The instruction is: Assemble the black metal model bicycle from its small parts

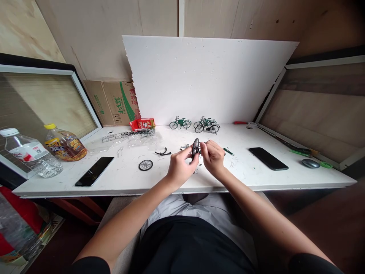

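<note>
My left hand [182, 166] pinches a small black toy bicycle wheel [195, 145] upright between thumb and fingers, above the white table. Close beside it my right hand [212, 155] is closed, thumb against fingers, by the wheel's hub; what sits in its fingertips is too small to make out. A second toy wheel [145, 164] lies flat to the left. Black curved parts [162, 152] rest between that wheel and my left hand. Just right of my right hand lies a green frame piece [229, 152]. Small loose bits near my hands are partly hidden.
Assembled toy bicycles [180, 122] stand at the back before a white foam board [211, 80]. Black part sprues [128, 134] lie by a red box [142, 124]. Phones [94, 171] flank both sides. Bottles [64, 144] stand left; a mouse [310, 163] sits right.
</note>
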`<action>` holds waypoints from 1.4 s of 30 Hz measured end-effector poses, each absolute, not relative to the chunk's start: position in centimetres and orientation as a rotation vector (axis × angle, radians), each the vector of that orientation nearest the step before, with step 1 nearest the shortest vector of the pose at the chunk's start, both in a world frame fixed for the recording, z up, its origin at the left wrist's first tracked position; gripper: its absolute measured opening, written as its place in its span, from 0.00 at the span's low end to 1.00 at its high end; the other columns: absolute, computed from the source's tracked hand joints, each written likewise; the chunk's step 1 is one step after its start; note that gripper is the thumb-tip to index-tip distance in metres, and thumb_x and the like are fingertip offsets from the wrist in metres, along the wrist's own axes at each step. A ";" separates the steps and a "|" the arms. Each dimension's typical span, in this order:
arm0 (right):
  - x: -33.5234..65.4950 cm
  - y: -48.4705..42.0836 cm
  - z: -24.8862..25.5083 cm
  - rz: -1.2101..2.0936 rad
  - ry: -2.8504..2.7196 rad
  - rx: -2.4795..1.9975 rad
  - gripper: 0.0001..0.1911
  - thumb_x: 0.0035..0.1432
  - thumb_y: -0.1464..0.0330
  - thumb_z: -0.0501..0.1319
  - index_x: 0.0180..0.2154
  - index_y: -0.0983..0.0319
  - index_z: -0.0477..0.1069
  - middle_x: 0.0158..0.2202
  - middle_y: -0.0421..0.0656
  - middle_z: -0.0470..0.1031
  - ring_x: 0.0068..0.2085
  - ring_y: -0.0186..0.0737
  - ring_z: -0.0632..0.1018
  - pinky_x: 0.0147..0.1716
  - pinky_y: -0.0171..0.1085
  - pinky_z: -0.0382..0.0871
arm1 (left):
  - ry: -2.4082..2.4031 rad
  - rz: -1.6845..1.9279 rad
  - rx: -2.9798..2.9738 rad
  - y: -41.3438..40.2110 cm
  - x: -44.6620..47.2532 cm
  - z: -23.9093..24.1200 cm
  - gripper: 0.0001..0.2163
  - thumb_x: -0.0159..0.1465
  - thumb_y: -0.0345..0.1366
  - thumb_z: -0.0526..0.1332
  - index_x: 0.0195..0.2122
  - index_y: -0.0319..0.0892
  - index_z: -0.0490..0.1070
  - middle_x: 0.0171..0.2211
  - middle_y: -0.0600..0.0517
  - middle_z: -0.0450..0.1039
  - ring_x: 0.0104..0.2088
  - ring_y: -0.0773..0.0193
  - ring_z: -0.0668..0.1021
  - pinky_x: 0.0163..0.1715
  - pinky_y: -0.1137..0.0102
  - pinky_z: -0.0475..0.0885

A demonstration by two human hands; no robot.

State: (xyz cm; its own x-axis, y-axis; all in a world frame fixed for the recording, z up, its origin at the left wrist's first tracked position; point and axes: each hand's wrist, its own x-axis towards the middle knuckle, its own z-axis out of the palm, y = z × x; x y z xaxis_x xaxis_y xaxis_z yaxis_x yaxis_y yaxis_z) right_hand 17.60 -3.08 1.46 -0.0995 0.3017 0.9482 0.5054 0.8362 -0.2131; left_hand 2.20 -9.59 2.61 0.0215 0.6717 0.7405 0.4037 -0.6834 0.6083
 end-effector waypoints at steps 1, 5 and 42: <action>17.6 -3.1 1.4 -0.185 -1.697 -0.631 0.27 0.78 0.63 0.54 0.23 0.57 0.56 0.20 0.38 0.58 0.24 0.36 0.61 0.27 0.41 0.56 | 1.111 1.719 2.066 -9.6 2.2 2.6 0.07 0.68 0.33 0.65 0.44 0.42 0.81 0.36 0.49 0.85 0.37 0.58 0.88 0.40 0.70 0.82; 17.5 -3.1 1.4 -0.178 -1.696 -0.603 0.25 0.77 0.66 0.55 0.24 0.58 0.56 0.21 0.38 0.58 0.23 0.35 0.61 0.26 0.40 0.55 | 1.095 1.717 2.049 -9.7 2.3 2.6 0.06 0.67 0.32 0.65 0.44 0.41 0.80 0.35 0.49 0.85 0.36 0.58 0.88 0.39 0.71 0.81; 17.1 -3.6 2.0 0.652 -1.805 -0.722 0.34 0.77 0.47 0.49 0.21 0.58 0.62 0.18 0.39 0.66 0.21 0.35 0.69 0.24 0.36 0.64 | 1.248 1.832 2.328 -7.5 0.6 1.3 0.12 0.71 0.32 0.61 0.52 0.42 0.81 0.37 0.47 0.85 0.40 0.60 0.87 0.46 0.70 0.81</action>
